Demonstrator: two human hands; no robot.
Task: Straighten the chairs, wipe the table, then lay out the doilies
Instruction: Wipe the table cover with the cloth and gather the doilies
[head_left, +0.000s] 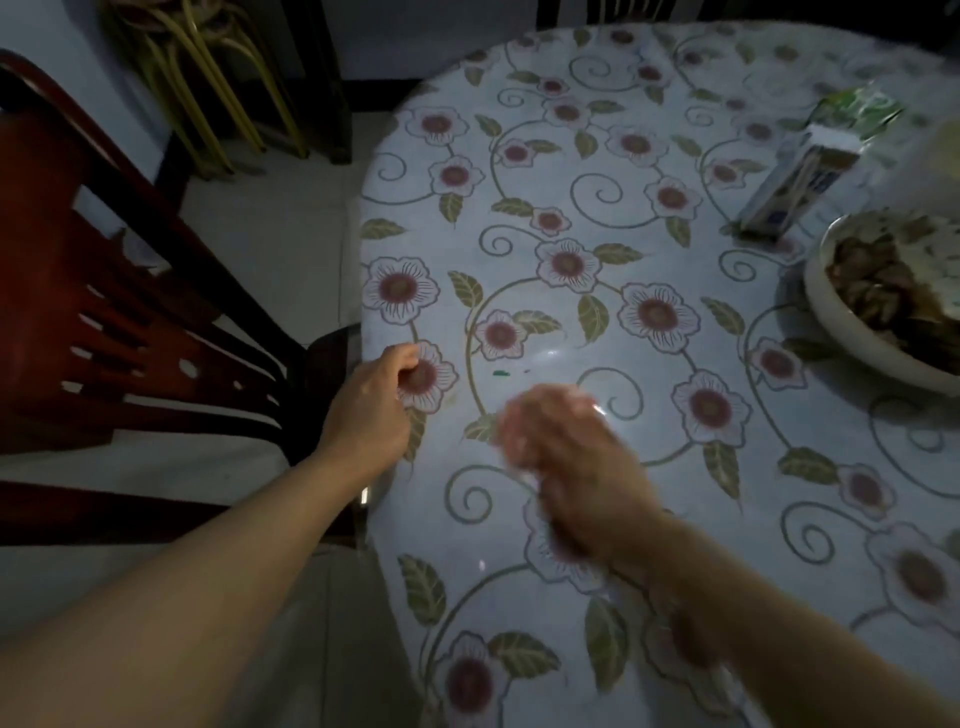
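At the table's near edge, the left hand (376, 395) is curled loosely, gripping nothing visible. The right hand (566, 457) is blurred; its grasp cannot be told. The floral tablecloth (597, 218) appears unwiped; no doilies are seen.

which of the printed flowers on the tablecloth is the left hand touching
The flower at the table's left edge, directly under the left hand: its curled fingers cover that bloom's left side. Every other flower lies clear of that hand.
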